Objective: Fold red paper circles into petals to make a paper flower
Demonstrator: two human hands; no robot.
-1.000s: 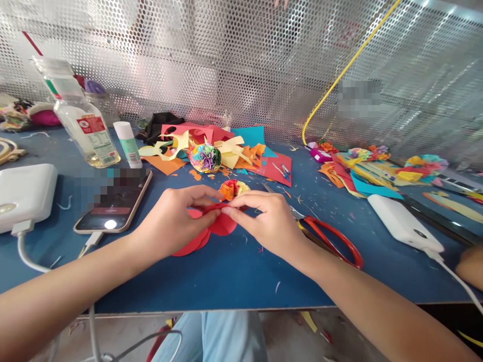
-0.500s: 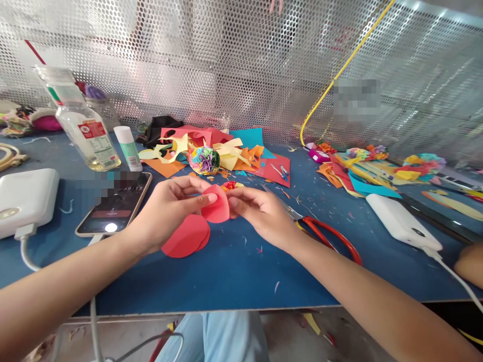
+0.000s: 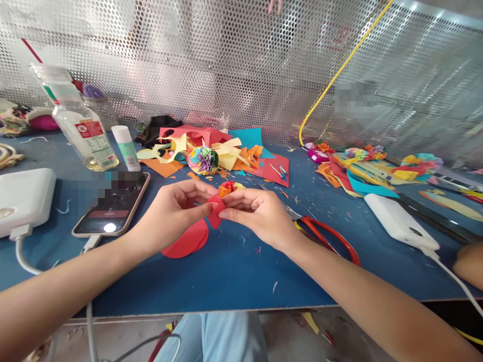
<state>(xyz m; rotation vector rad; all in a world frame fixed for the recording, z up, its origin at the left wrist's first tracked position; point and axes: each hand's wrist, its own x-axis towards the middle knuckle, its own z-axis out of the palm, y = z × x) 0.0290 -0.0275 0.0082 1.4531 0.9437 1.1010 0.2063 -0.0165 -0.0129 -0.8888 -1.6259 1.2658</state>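
Observation:
Between the fingertips of my left hand and my right hand is a small piece of red paper, folded or curled. Both hands are closed on it, thumbs toward me. Under and beside my left hand lie several overlapping red paper circles. Just behind my fingers sits a small red, orange and yellow paper flower, partly hidden by them. Scissors with red handles lie by my right wrist, their blades partly covered.
Coloured paper scraps and a ruffled multicoloured paper ball lie at the back. On the left stand a clear bottle, a glue stick, a phone and a white power bank. Another power bank lies right, near another person's arm.
My fingers have drawn closer together and bent the red paper piece from a broad, nearly flat shape into a narrower fold. The paper flower behind shows more.

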